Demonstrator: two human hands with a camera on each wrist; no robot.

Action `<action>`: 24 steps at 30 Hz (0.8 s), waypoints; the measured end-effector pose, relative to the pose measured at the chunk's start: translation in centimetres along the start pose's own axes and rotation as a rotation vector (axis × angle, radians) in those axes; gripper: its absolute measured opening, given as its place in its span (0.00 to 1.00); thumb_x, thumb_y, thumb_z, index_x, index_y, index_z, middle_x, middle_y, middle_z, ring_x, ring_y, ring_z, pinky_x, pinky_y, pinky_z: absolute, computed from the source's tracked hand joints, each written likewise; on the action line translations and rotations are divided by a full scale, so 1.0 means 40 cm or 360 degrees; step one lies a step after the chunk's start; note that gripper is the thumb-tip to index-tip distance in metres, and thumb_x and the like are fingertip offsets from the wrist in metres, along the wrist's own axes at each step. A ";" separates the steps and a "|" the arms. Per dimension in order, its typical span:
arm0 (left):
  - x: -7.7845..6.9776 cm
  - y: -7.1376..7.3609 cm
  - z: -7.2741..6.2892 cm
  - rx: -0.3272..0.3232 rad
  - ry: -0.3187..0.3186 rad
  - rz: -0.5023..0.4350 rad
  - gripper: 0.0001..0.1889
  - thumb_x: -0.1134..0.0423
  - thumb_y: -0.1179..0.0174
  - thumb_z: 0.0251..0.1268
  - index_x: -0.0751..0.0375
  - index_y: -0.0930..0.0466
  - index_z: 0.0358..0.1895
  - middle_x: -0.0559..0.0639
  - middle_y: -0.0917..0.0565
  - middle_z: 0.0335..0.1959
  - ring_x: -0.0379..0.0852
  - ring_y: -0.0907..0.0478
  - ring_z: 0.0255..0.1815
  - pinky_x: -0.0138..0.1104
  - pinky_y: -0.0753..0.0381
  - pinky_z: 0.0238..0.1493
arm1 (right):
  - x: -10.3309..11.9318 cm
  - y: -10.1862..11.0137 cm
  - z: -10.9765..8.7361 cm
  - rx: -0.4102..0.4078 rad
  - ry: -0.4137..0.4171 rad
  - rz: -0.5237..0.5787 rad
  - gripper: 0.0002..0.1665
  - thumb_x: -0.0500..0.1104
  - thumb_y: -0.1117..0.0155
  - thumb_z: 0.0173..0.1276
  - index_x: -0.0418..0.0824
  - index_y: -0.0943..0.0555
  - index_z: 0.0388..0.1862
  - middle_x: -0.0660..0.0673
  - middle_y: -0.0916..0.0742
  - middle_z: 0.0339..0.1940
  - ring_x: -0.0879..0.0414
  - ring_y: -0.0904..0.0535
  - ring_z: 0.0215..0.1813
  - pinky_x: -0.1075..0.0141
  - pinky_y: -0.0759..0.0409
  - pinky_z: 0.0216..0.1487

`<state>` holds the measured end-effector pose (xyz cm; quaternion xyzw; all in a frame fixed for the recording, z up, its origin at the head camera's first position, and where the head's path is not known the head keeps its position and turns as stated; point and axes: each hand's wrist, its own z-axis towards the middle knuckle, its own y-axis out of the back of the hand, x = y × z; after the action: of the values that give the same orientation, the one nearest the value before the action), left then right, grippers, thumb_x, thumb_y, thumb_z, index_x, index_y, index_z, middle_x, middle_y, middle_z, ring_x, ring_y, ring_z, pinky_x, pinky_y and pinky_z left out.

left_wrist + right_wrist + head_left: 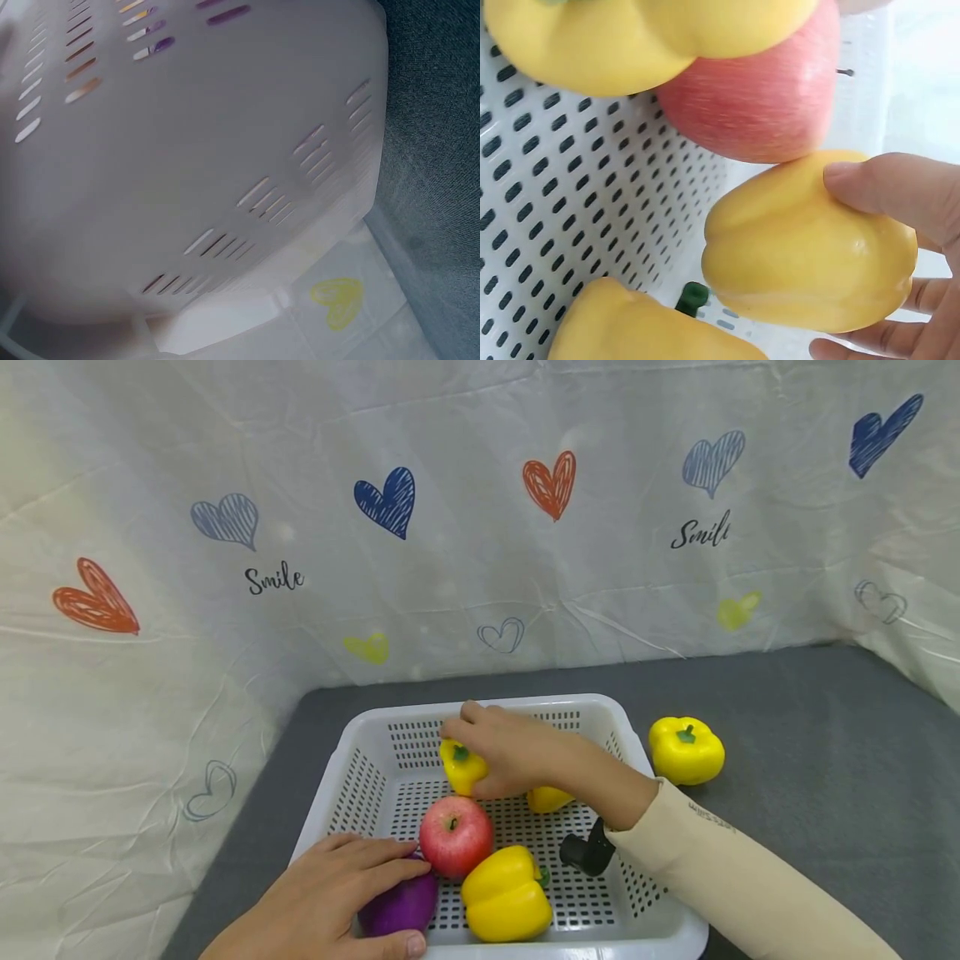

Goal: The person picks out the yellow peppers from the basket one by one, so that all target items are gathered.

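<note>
My right hand (517, 752) reaches over the back of a white slotted basket (678, 935) and grips a yellow bell pepper (462, 768). In the right wrist view, the thumb presses on top of this held pepper (810, 247) while the fingers curl behind and under it. At the basket's front left, my left hand (330, 893) holds a smooth, round purple vegetable (401, 902), its fingers over the top and its thumb at the near side. Between the hands sits a red apple (456, 837). A second yellow pepper (506, 897) lies at the front.
Under my right forearm another yellow pepper (549, 799) shows partly. One more pepper (686, 750) stands on the grey tabletop (810, 760), right of the basket. A black device (588, 852) hangs beneath my right wrist. The left wrist view shows the basket's outer wall (187, 150).
</note>
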<state>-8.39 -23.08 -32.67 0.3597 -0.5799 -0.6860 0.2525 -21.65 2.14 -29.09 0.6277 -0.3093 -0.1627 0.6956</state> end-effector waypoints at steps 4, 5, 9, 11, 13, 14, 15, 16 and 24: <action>-0.001 0.000 0.002 0.0000 -0.0008 -0.0003 0.26 0.30 0.46 0.64 0.33 0.20 0.62 0.33 0.21 0.60 0.41 0.25 0.56 0.55 0.28 0.57 | -0.001 0.005 -0.004 0.0001 0.0001 0.0033 0.37 0.50 0.24 0.61 0.52 0.28 0.68 0.49 0.25 0.53 0.55 0.27 0.48 0.64 0.24 0.49; -0.002 0.000 0.002 0.0009 -0.0002 -0.0010 0.26 0.31 0.46 0.64 0.33 0.21 0.62 0.32 0.21 0.60 0.41 0.25 0.56 0.55 0.28 0.57 | -0.001 0.007 -0.005 -0.0002 0.0002 0.0038 0.37 0.50 0.24 0.61 0.52 0.28 0.68 0.50 0.25 0.53 0.56 0.27 0.48 0.65 0.24 0.48; -0.004 0.001 0.003 0.0042 0.0020 -0.0041 0.26 0.31 0.46 0.65 0.32 0.21 0.63 0.32 0.22 0.60 0.41 0.25 0.56 0.56 0.28 0.57 | 0.001 0.014 -0.013 -0.0023 -0.0007 0.0071 0.37 0.50 0.25 0.60 0.53 0.28 0.67 0.51 0.25 0.52 0.57 0.27 0.47 0.67 0.24 0.47; -0.004 0.001 0.003 0.0045 0.0021 -0.0046 0.26 0.31 0.45 0.64 0.31 0.22 0.63 0.32 0.22 0.60 0.41 0.25 0.57 0.56 0.28 0.57 | 0.004 0.020 -0.018 -0.0040 -0.0015 0.0102 0.37 0.49 0.25 0.60 0.53 0.28 0.67 0.51 0.25 0.51 0.57 0.27 0.46 0.67 0.24 0.46; -0.003 0.002 0.002 0.0039 0.0017 -0.0040 0.26 0.31 0.45 0.65 0.31 0.22 0.63 0.32 0.22 0.60 0.41 0.25 0.57 0.56 0.28 0.57 | 0.007 0.026 -0.023 -0.0058 -0.0016 0.0124 0.37 0.49 0.25 0.60 0.53 0.28 0.67 0.51 0.24 0.52 0.57 0.27 0.46 0.68 0.24 0.46; -0.003 0.002 0.002 0.0034 0.0015 -0.0037 0.26 0.31 0.45 0.65 0.31 0.21 0.63 0.32 0.22 0.60 0.41 0.25 0.56 0.56 0.28 0.57 | 0.008 0.029 -0.025 -0.0064 -0.0017 0.0129 0.37 0.49 0.25 0.60 0.53 0.28 0.68 0.51 0.24 0.52 0.58 0.27 0.47 0.68 0.24 0.47; -0.002 0.002 0.001 0.0031 0.0015 -0.0035 0.26 0.31 0.45 0.65 0.31 0.21 0.63 0.32 0.22 0.60 0.41 0.24 0.56 0.56 0.28 0.57 | 0.010 0.032 -0.027 -0.0069 -0.0014 0.0132 0.37 0.49 0.25 0.60 0.53 0.28 0.68 0.51 0.24 0.52 0.58 0.27 0.47 0.68 0.23 0.47; -0.002 0.003 0.000 0.0033 0.0019 -0.0035 0.26 0.31 0.45 0.65 0.31 0.21 0.63 0.32 0.22 0.60 0.41 0.24 0.57 0.55 0.28 0.57 | 0.012 0.035 -0.029 -0.0074 -0.0011 0.0129 0.37 0.49 0.26 0.60 0.53 0.28 0.68 0.51 0.24 0.53 0.58 0.27 0.47 0.68 0.23 0.47; -0.005 0.004 0.002 0.0046 0.0039 -0.0050 0.26 0.31 0.45 0.65 0.32 0.21 0.63 0.32 0.22 0.60 0.42 0.25 0.57 0.56 0.29 0.57 | 0.026 0.059 -0.057 -0.0089 0.0026 0.0133 0.37 0.51 0.27 0.63 0.52 0.28 0.70 0.51 0.24 0.56 0.58 0.26 0.48 0.68 0.23 0.49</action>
<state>-8.33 -22.91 -32.48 0.3807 -0.5809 -0.6770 0.2435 -19.80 3.63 -26.61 0.5958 -0.3250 -0.1369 0.7216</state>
